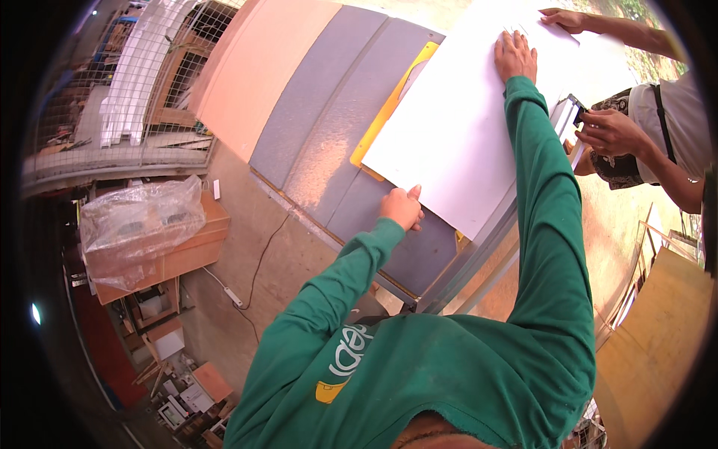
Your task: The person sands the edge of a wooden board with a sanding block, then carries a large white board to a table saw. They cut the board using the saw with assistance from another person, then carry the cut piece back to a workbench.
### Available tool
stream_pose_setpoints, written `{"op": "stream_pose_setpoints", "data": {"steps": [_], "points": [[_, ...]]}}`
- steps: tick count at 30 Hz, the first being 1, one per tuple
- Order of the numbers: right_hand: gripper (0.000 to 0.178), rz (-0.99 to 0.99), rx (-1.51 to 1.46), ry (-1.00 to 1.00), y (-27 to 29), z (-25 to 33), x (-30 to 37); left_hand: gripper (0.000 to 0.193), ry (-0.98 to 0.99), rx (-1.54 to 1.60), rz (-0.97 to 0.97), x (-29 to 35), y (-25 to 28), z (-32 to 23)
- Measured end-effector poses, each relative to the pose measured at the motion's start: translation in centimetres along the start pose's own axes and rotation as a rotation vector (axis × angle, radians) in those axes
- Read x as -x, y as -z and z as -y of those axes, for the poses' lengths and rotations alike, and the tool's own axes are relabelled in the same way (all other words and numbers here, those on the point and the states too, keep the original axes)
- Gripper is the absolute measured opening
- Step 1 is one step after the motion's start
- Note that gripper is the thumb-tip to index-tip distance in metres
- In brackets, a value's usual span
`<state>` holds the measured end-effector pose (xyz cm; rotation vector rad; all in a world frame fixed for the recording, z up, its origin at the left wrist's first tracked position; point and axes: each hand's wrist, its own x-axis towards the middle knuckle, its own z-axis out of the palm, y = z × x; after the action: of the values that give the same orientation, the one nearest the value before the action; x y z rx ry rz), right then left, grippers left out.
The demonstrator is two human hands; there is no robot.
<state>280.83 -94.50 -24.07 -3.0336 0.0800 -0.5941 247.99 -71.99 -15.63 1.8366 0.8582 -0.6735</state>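
Observation:
A large white board [456,142] lies flat across a grey metal machine table [299,142], partly over a yellow-edged plate [389,120] set in that table. My left hand [402,209] is closed at the board's near edge, with thumb and fingers pinched around it. Stretched far forward, my right hand [516,57] rests on top of the board, palm down, fingers extended. Beyond it, another person's hand [566,20] touches the board's far edge. That person's other hand [615,132] holds a small dark piece by a metal rail [565,112].
A pinkish-tan panel [258,63] extends the table at the far left. Wire mesh fencing [82,120] stands behind. Left, clear plastic sheeting [142,224] covers a wooden box [209,243]. A dark cable [262,258] runs over the floor. Yellowish sheet material [658,337] leans at right.

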Motion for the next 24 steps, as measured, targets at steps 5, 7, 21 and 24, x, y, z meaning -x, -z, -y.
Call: {"op": "stream_pose_setpoints", "data": {"steps": [5, 7, 21, 24], "points": [[0.046, 0.009, -0.038, 0.009, 0.9, 0.8, 0.8, 0.046, 0.02, 0.01, 0.056, -0.3, -0.1, -0.9], [0.047, 0.046, 0.001, 0.01, 1.2, 1.1, 1.1, 0.046, 0.009, 0.021, 0.048, -0.4, -0.2, -1.2], [0.046, 0.065, -0.063, 0.017, 2.4, 2.3, 2.6, 0.045, -0.012, 0.064, 0.054, -2.0, -1.3, -3.1], [0.046, 0.07, -0.064, 0.019, 2.5, 2.3, 2.7, 0.045, -0.019, 0.064, 0.045, -2.3, -1.6, -3.7]]}}
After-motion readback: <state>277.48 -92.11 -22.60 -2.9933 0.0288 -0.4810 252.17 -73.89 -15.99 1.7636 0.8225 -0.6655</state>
